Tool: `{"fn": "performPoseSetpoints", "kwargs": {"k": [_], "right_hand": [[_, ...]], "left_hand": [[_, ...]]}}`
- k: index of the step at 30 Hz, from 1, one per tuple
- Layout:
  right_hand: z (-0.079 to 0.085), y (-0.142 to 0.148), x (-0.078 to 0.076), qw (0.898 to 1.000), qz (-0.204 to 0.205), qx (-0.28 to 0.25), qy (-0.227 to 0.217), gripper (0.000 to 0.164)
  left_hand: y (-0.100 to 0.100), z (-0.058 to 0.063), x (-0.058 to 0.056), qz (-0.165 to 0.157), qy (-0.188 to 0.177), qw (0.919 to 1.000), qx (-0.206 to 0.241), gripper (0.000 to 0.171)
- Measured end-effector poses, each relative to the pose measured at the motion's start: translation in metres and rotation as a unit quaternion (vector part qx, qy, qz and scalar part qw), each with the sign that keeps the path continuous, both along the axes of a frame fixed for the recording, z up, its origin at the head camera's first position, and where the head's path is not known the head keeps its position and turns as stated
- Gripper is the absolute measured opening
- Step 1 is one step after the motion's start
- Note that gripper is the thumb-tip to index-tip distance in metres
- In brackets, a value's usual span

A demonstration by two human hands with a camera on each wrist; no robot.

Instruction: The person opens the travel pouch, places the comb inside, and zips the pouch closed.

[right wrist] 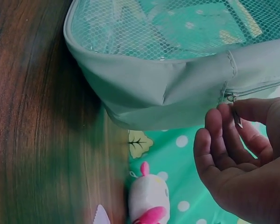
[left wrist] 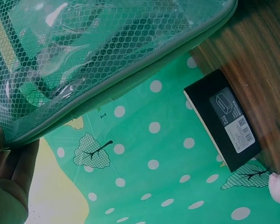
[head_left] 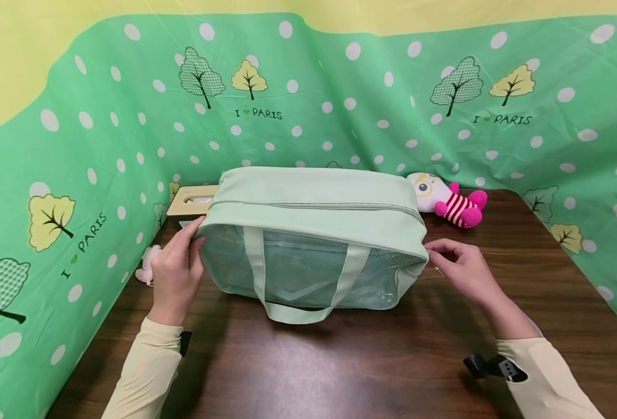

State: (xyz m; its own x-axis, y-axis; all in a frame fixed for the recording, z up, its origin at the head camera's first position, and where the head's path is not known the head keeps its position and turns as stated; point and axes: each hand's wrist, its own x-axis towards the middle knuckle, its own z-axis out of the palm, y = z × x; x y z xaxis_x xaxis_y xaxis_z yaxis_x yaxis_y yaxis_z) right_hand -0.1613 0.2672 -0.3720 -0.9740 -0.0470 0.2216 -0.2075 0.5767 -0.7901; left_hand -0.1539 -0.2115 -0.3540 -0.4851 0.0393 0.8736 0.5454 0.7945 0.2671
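Observation:
A pale green bag [head_left: 308,189] with a see-through mesh front stands on the wooden table, its strap handle [head_left: 298,316] hanging down in front. Its top zipper runs along the upper side and looks closed. At the bag's upper left corner, my left hand [head_left: 176,270] pinches the edge between thumb and fingers; the left wrist view shows the thumb on the mesh side. By the right end, my right hand [head_left: 465,267] pinches the small metal zipper pull [right wrist: 236,114] between thumb and fingers, at the zipper's end.
Behind the bag at left stands a black tissue box [head_left: 193,201] with a light wooden top. A plush doll [head_left: 447,201] in pink stripes lies at back right. A small pale plush toy [head_left: 147,265] sits beside my left hand. Green printed cloth [head_left: 319,87] walls the table [head_left: 308,372].

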Motion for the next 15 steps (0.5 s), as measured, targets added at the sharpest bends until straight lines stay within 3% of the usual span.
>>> {"fn": "performPoseSetpoints", "kwargs": {"k": [4, 7, 12, 15], "right_hand": [[0.0015, 0.0016, 0.0022, 0.997, -0.007, -0.073, -0.021, 0.023], [0.0015, 0.0029, 0.0015, 0.988, -0.01, -0.148, -0.037, 0.016], [0.0002, 0.005, -0.0002, 0.955, 0.009, -0.288, -0.069, 0.028], [-0.0001, 0.0053, -0.0001, 0.939, 0.015, -0.334, -0.078, 0.029]], "left_hand": [[0.0002, -0.0011, -0.0008, 0.006, 0.003, 1.0, 0.005, 0.036], [0.0006, -0.0014, -0.0014, 0.009, 0.004, 0.9999, 0.008, 0.035], [0.0007, -0.0012, -0.0016, 0.01, 0.004, 0.9999, 0.013, 0.034], [0.0005, -0.0012, -0.0014, 0.01, 0.005, 0.9998, 0.014, 0.034]]}}
